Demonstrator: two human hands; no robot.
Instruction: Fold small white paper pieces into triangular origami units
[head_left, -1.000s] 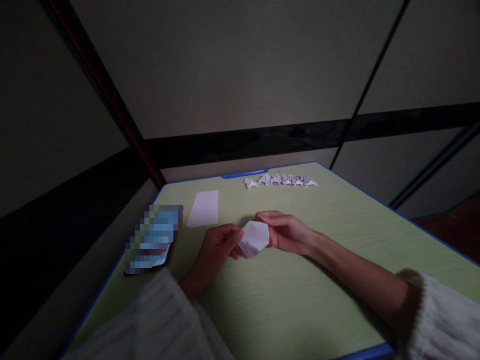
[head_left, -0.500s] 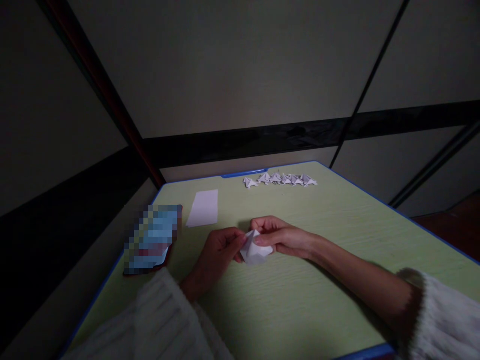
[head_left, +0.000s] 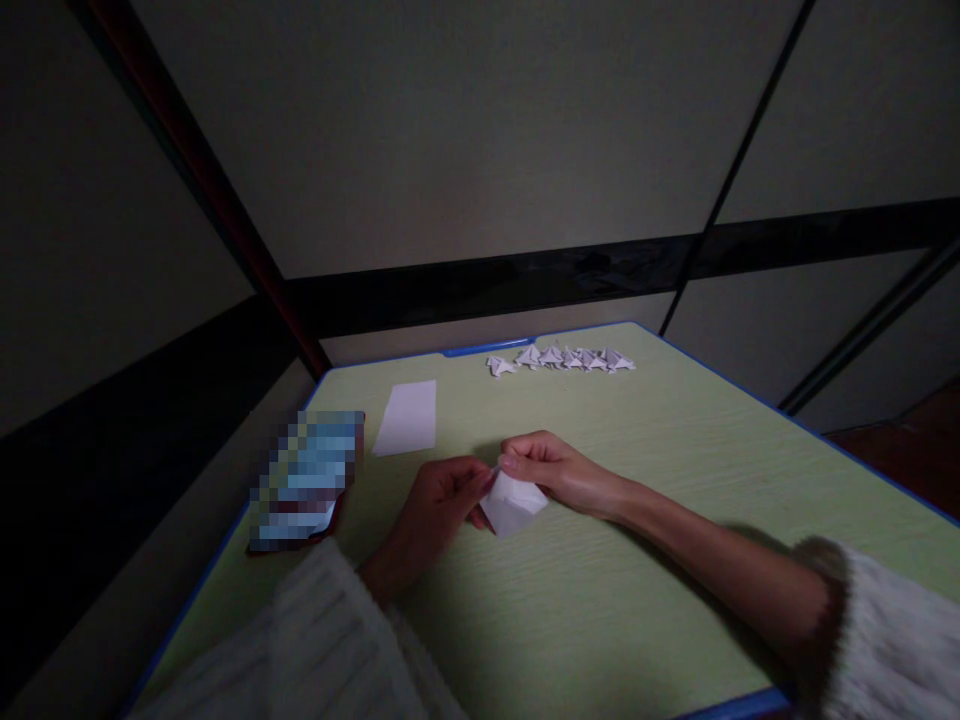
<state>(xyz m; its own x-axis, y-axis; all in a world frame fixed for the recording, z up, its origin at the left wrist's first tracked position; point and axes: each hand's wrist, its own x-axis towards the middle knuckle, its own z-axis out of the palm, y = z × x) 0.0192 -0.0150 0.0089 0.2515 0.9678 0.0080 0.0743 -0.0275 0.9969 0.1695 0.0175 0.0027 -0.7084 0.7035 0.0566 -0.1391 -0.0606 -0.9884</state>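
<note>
A small, partly folded white paper (head_left: pixel 514 503) rests on the green table (head_left: pixel 615 600) between my two hands. My left hand (head_left: pixel 439 500) pinches its left edge with curled fingers. My right hand (head_left: pixel 551 465) is closed over the paper's top, fingertips pressed on the upper fold. Both wrists come out of white knitted sleeves.
A flat white sheet (head_left: pixel 407 416) lies at the back left. A row of several small folded paper figures (head_left: pixel 561 359) stands along the far edge. A phone with a blurred screen (head_left: pixel 304 480) lies at the left edge. The table has a blue rim; dark walls surround it.
The paper was held up more open between the hands a second ago. It has been folded smaller and lowered onto the table, my right hand closing over its top.
</note>
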